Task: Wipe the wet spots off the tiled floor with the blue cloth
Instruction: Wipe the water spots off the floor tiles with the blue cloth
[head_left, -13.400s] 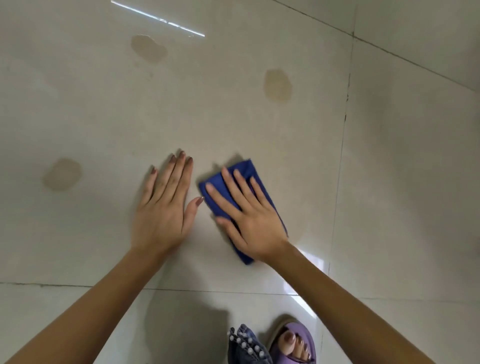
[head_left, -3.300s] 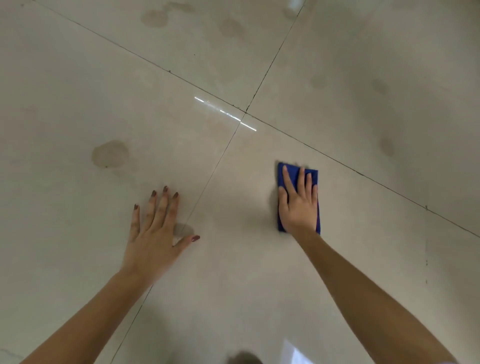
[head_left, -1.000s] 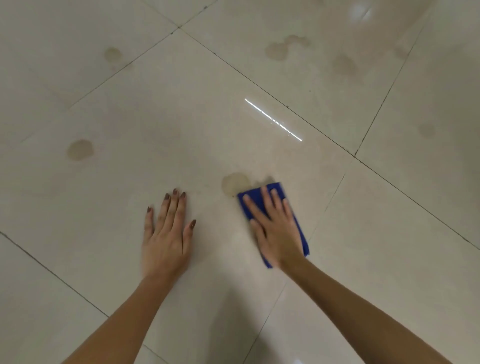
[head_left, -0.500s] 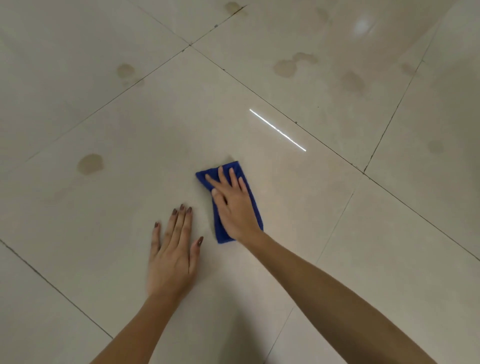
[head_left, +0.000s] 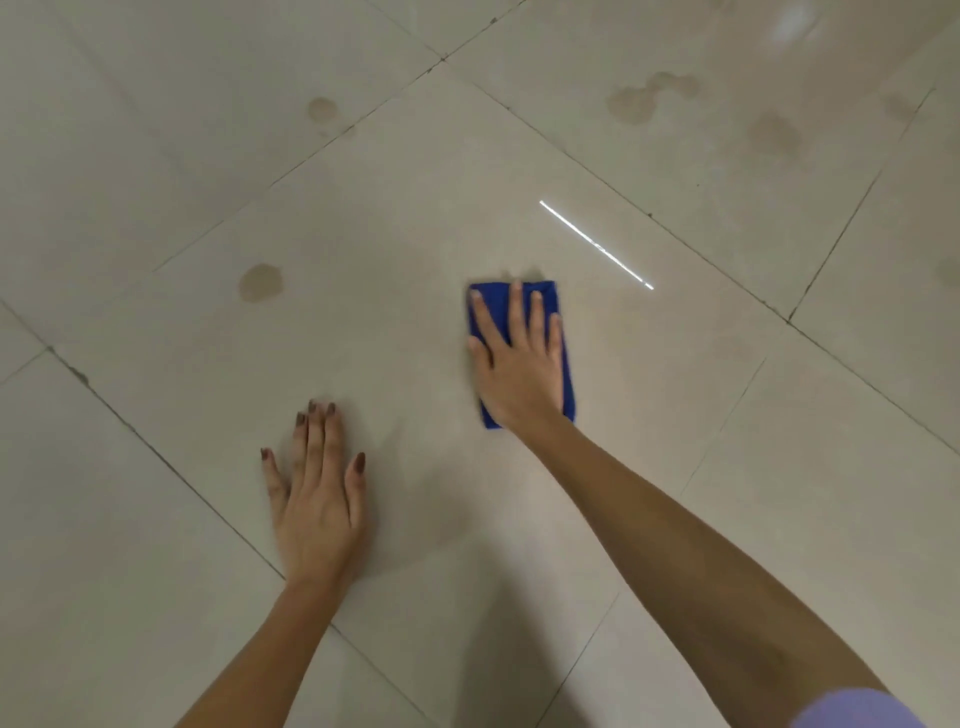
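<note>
Right hand (head_left: 522, 364) pressed flat on blue cloth (head_left: 567, 358); left hand (head_left: 317, 499) flat on tiled floor (head_left: 156, 519).

Both hands lie open, fingers extended, gripping nothing. Cloth is folded to a rectangle, flat on the floor. Relative to the cloth: left hand nearer the camera and left; one wet spot (head_left: 260, 282) well left; a paired spot (head_left: 647, 96) and another (head_left: 772, 132) far beyond, right.

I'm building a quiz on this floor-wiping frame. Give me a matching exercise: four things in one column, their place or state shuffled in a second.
Things:
1. blue cloth
2. left hand
3. right hand
4. round wet spot

States:
A. flat on bare tile
B. pressed on the cloth
C. folded, under a palm
D. unwiped, left of the cloth

Pairs: 1-C, 2-A, 3-B, 4-D
</note>
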